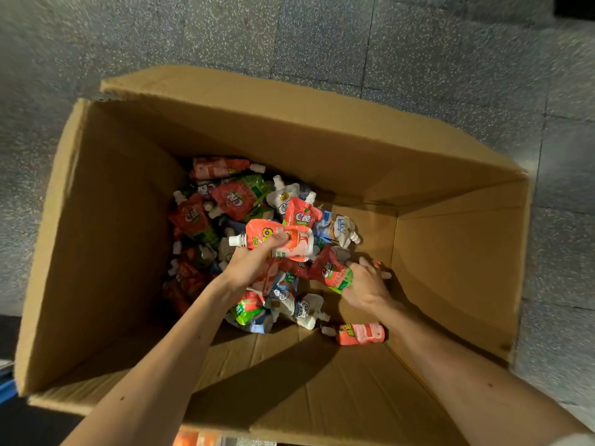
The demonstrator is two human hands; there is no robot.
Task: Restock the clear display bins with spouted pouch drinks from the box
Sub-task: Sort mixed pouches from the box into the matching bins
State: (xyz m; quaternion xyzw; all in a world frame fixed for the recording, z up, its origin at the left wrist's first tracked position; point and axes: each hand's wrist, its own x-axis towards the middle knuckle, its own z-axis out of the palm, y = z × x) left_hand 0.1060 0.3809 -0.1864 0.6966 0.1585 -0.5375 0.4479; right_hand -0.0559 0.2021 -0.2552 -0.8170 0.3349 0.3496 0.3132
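One wide stretch of grey speckled stone floor [450, 59] is carrying everything here, and a large brown cardboard box [106, 252] is standing open on it. Dozens of small spouted pouch drinks, red, green, white and pale blue, are lying in a loose heap [225, 201] on the far-left part of the box bottom, while the near part is showing bare cardboard. Both bare arms are reaching down inside.

The left hand [251, 265] is holding an orange-pink pouch with a white screw spout [289, 243] just above the heap, fingers curled round its middle. The right hand [367, 286] is gripping a red-and-green pouch [331, 272] at the heap's right edge, fingers wrapped over it. Something orange with a white cap is peeking out beyond the knuckles, and I cannot tell whether it is a second pouch in the same grip. One pink pouch [360, 333] is lying alone near the right wrist.

To my eye this is the gathering step: pouches are being picked out and none is stocked yet. The next move is calling for raising both hands clear of the tall walls without dropping anything, then turning toward the bins. The clear display bins are not showing anywhere. An orange blur [193, 441] at the bottom edge is cut off, too little to name.
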